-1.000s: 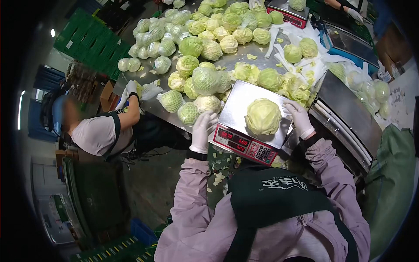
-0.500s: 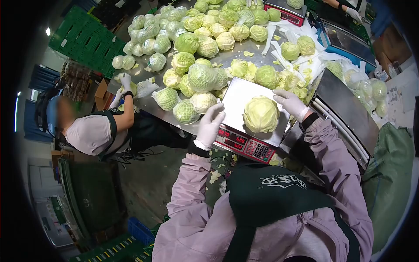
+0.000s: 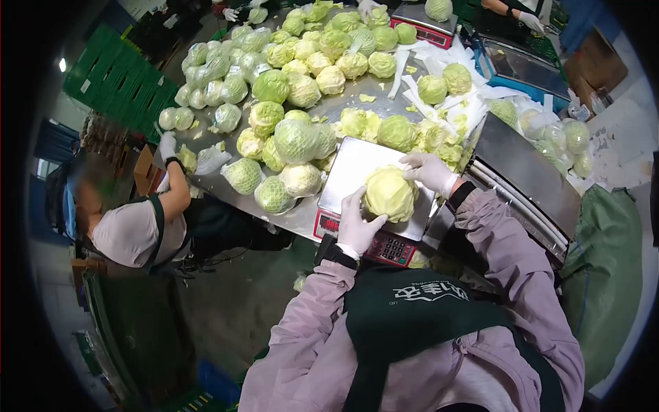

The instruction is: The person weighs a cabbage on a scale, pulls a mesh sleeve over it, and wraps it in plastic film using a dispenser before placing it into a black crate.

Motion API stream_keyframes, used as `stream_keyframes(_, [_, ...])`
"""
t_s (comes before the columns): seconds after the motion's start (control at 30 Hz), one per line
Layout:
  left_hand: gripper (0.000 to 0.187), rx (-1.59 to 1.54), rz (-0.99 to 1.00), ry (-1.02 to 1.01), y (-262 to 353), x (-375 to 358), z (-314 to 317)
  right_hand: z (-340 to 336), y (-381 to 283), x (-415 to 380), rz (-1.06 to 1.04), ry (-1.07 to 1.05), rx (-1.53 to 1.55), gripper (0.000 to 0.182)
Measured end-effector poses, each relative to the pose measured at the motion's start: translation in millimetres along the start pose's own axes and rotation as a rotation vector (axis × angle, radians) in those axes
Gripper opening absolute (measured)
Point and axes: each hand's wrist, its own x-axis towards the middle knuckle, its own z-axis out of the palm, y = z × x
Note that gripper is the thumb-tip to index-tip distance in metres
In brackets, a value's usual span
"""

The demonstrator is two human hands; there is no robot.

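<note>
A pale green cabbage (image 3: 390, 195) sits on the metal plate of a red digital scale (image 3: 334, 184). My left hand (image 3: 358, 223), in a white glove, curls round the cabbage's near left side, thumb and fingers against the leaves. At its upper right side, my gloved right hand (image 3: 431, 173) presses bent fingers onto the same cabbage. Part of the scale's display is hidden by my left hand; its keypad shows below. Just left of the scale lie net-wrapped cabbages (image 3: 298, 141).
Many cabbages (image 3: 331, 80) and bagged ones (image 3: 232, 89) cover the steel table. A wrapping machine (image 3: 511, 165) stands at right, a second scale (image 3: 422, 27) at the back. A co-worker (image 3: 141, 226) handles a cabbage at left; other gloved hands show at the far edge.
Both hands have come in from beside the scale and closed on the cabbage. The view has shifted slightly. The co-worker at left has moved an arm a little.
</note>
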Motion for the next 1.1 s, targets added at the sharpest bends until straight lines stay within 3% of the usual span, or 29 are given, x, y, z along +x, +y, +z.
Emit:
stream_keyframes(0.07, [0.074, -0.165, 0.097, 0.013, -12.5, 7.3, 4.3, -5.3, -2.0, 0.6, 0.064, -0.013, -0.105, 0.042])
stream_keyframes(0.1, [0.074, -0.252, 0.057, -0.008, -4.5, 9.4, 5.1, -6.3, 18.8, 8.2, 0.018, -0.012, -0.061, 0.039])
stream_keyframes(0.13, [0.074, -0.336, 0.02, -0.042, 4.9, 8.1, 2.1, -9.4, 14.8, 10.6, 0.003, -0.051, -0.216, 0.034])
stream_keyframes(0.2, [0.073, 0.026, 0.123, -0.009, 19.9, 7.5, -6.2, -7.3, 19.8, 11.0, -0.13, -0.048, -0.207, 0.027])
stream_keyframes(0.27, [0.074, -0.138, 0.035, -0.016, 16.6, 9.7, -3.9, -10.0, -1.6, 2.5, -0.049, -0.073, -0.19, 0.027])
stream_keyframes(0.43, [0.079, -0.063, 0.068, -0.061, 2.6, 17.2, -4.0, -8.3, 2.3, 11.7, 0.033, -0.102, -0.084, 0.02])
stream_keyframes(0.5, [0.081, -0.216, 0.074, -0.081, 0.1, 19.8, -2.6, -9.4, 5.3, 16.9, 0.001, -0.094, -0.133, 0.019])
stream_keyframes(0.6, [0.083, -0.015, 0.139, -0.126, -2.3, 27.6, -7.4, -6.6, 7.9, 19.6, -0.034, -0.094, -0.252, 0.017])
stream_keyframes(0.67, [0.078, -0.066, 0.15, -0.123, -3.8, 33.7, -6.6, -4.2, 11.2, 21.3, -0.077, -0.065, -0.357, 0.017])
stream_keyframes(0.77, [0.056, 0.119, 0.163, -0.063, 4.6, 43.8, -14.4, 0.2, 2.8, 16.7, -0.11, -0.008, -0.38, 0.011])
stream_keyframes(0.87, [0.053, -0.071, 0.001, -0.135, 7.9, 54.3, -16.4, 3.4, -4.1, 11.8, -0.12, 0.078, -0.419, 0.009])
stream_keyframes(1.03, [0.055, -0.071, 0.042, -0.117, 14.4, 64.1, -16.6, 6.1, -19.5, 4.4, -0.168, 0.117, -0.253, 0.016])
stream_keyframes(1.1, [0.051, 0.118, 0.321, -0.122, 18.6, 68.3, -18.7, 7.7, -29.1, -4.6, -0.233, 0.091, -0.2, 0.016])
